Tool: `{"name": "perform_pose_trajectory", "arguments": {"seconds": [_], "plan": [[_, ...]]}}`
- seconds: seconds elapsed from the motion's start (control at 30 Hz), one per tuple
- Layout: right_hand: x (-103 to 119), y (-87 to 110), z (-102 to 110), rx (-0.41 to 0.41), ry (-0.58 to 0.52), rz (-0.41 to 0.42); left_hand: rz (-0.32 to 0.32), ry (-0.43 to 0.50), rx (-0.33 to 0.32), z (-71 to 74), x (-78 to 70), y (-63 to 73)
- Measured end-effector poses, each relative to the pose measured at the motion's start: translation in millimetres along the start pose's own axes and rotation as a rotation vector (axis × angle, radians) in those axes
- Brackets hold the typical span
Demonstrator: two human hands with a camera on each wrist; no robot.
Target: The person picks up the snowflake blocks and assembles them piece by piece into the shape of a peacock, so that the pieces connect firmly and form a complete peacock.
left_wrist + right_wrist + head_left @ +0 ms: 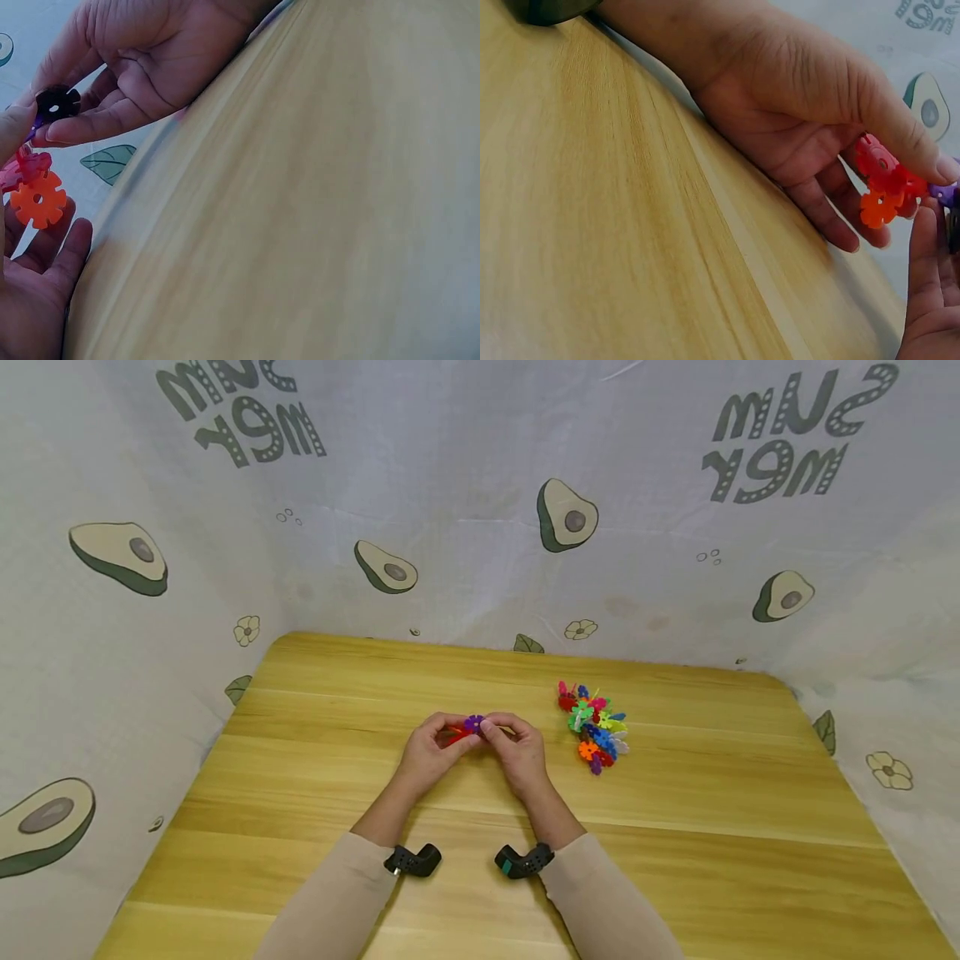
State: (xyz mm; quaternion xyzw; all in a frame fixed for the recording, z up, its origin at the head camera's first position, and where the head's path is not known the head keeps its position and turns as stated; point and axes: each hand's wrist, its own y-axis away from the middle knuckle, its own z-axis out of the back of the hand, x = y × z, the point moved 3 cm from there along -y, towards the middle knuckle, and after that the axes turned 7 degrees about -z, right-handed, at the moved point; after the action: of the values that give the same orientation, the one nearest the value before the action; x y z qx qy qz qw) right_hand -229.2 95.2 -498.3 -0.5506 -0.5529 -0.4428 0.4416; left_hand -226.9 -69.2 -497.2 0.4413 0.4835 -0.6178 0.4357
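Observation:
In the head view, my left hand [431, 756] and right hand [521, 756] meet above the table. My left hand holds a small joined cluster of red and orange snowflake discs, with an orange disc [37, 201] and red discs [881, 165] showing beneath its thumb. A purple snowflake disc [474, 723] sits at the meeting point of both thumbs. Between thumb and fingers, my right hand pinches a black snowflake disc [66, 103], held against the purple one. Fingers hide where these discs meet, so I cannot tell whether they interlock.
To the right of my hands lies a heap of multicoloured snowflake discs [597, 727]. The wooden table [712, 860] is bordered at the back and sides by a pale cloth [465, 460] with avocado prints. A black band [412, 860] sits on each wrist.

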Motion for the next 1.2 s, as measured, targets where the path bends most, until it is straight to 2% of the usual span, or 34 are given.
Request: {"name": "perform_pose_trajectory", "arguments": {"seconds": [0.1,0.37,0.5,0.6,0.7,0.83,0.97,1.07,1.13,1.2], "plan": [[-0.4,-0.6,0.7,-0.009,-0.008,0.004,0.004,0.009,0.002,-0.4,0.3,-0.6],[3.4,2.0,-1.6,0.030,0.067,0.087,-0.029,0.015,-0.011,-2.5,-1.8,-1.4],[6.7,3.8,-0.7,-0.012,0.097,0.087,-0.015,0.043,-0.027,-2.3,-0.8,-2.3],[13.8,4.8,1.7,-0.074,0.122,0.096,0.013,0.144,-0.041,-1.7,1.1,-3.0],[26.4,5.7,4.4,-0.113,0.145,0.125,0.030,0.311,-0.040,-1.7,3.9,-3.8],[54.2,6.8,12.2,-0.155,0.159,0.232,0.110,0.537,-0.008,-4.2,2.2,-1.8],[84.0,3.4,37.0,-0.284,0.170,0.321,0.192,0.653,0.041,-6.9,-0.5,1.1],[94.3,-0.1,66.3,-0.449,0.287,0.261,0.207,0.689,0.075,-7.1,0.2,1.8],[95.4,-1.9,86.9,-0.551,0.418,0.169,0.213,0.699,0.093,-7.1,0.8,1.8],[93.7,-2.8,104.4,-0.609,0.558,0.050,0.215,0.698,0.111,-7.2,1.9,1.3]]}}
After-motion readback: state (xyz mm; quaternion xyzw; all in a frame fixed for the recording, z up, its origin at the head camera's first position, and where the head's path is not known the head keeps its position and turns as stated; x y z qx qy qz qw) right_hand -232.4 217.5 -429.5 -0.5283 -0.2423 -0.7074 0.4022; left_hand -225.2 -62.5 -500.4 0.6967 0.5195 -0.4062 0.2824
